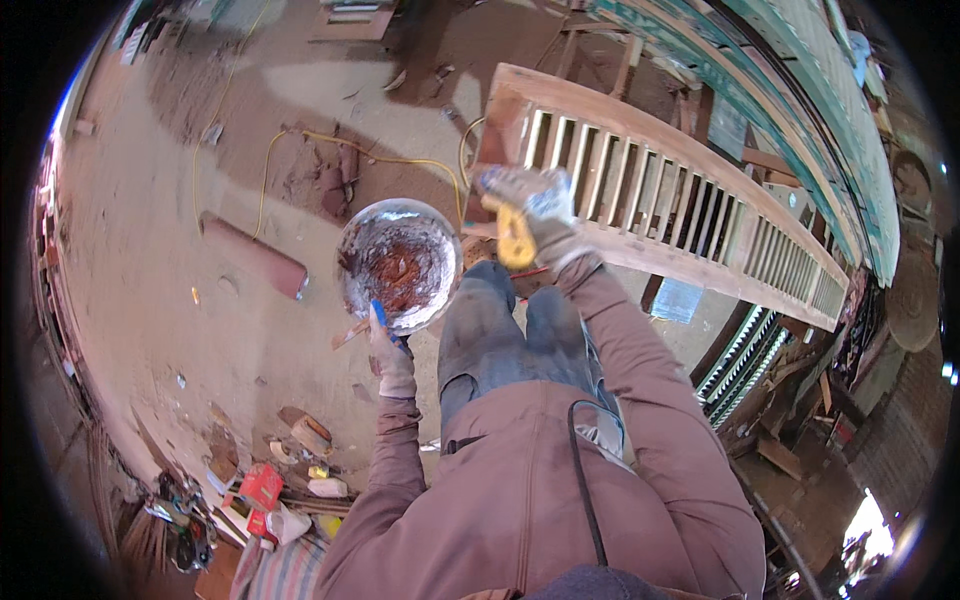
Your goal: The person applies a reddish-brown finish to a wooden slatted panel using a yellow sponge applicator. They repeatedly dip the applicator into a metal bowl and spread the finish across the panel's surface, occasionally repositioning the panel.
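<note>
My left hand (391, 362), in a pale work glove with a blue fingertip, is closed on the near rim of a round metal basin (352, 222). Reddish-brown paste or powder (402, 270) lies inside it. A short brownish stick-like piece (349, 336) juts out beside that hand; whether I hold it is unclear. My right hand (543, 212), gloved and slightly blurred, grips a tool with a yellow handle (515, 238); its working end cannot be made out. That hand is over the left end of a long wooden slatted panel (600, 108).
Green-painted frames (840, 110) lean at the far right. A yellow cord (350, 148) runs across the dusty floor, near a brown cylinder (255, 257). Red containers (262, 487) and striped cloth (285, 567) lie at the lower left. Toothed metal strips (742, 365) lie under the panel.
</note>
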{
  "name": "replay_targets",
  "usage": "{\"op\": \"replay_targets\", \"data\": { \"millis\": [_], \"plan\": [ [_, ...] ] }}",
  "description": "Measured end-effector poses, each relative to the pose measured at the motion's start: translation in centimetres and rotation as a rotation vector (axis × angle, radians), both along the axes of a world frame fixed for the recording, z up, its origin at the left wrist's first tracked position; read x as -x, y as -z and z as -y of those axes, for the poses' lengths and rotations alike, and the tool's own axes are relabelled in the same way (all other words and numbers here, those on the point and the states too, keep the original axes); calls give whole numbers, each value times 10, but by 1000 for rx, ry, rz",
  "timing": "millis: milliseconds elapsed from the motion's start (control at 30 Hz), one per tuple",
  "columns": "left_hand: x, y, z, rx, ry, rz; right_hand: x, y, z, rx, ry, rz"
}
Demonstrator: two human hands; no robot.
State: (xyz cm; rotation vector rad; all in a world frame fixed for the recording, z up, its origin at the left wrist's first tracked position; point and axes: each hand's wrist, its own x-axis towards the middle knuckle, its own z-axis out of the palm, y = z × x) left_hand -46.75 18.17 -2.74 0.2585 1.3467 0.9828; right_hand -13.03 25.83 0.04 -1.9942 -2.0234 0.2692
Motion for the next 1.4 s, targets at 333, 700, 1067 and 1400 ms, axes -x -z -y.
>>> {"op": "replay_targets", "data": {
  "millis": [333,700,1067,1400],
  "plan": [
    [14,18,3,-79,107,-1,55,-21,97,304,28,-329],
    [22,11,26,-174,112,-72,23,-1,171,197,224,-283],
    [-1,-11,31,-189,202,-57,-83,-6,255,-155,324,65],
    [-1,-18,44,-138,170,8,-136,25,227,-171,228,187]
  ]
}}
